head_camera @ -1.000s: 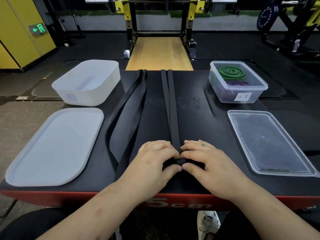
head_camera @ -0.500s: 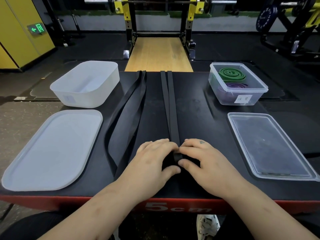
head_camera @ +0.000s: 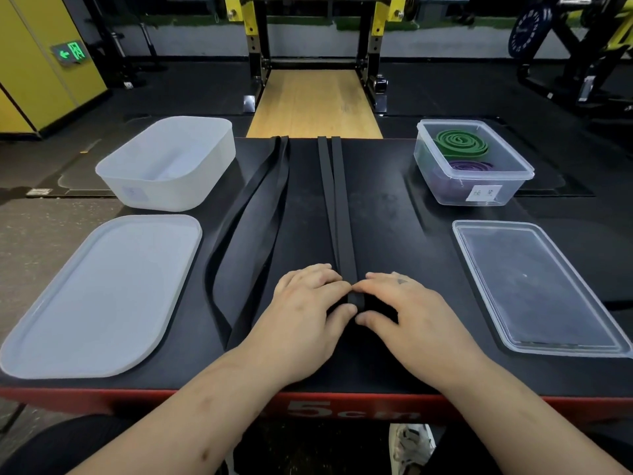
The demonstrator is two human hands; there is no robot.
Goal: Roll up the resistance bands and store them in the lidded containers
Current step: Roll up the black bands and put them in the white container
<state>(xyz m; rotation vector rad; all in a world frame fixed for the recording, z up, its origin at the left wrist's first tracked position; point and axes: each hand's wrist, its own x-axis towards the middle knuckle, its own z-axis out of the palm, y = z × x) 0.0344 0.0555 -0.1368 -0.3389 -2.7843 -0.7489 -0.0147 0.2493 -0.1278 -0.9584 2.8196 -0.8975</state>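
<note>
Grip: left hand [head_camera: 305, 310] and right hand [head_camera: 407, 310] both pinch the near end of the narrow black band [head_camera: 337, 207], fingers and thumbs curled round a small starting coil, lower centre.
Band position: it runs straight up the centre of the table [head_camera: 394, 207]; the wide black band [head_camera: 253, 214] lies loose to its left.
Risk: the coil probably springs open or winds skewed if thumb pressure drops or the hands advance unevenly.
Clear container [head_camera: 445, 186], upper right: green roll [head_camera: 460, 142], purple roll [head_camera: 471, 166]; clear lid [head_camera: 537, 286] off, below it.
White tub [head_camera: 154, 193], upper left: no band seen inside; white lid [head_camera: 99, 293] below it.

Matt black rubber band [head_camera: 337, 207], frosted plastic tub [head_camera: 164, 166], glossy clear lid [head_camera: 537, 289].
</note>
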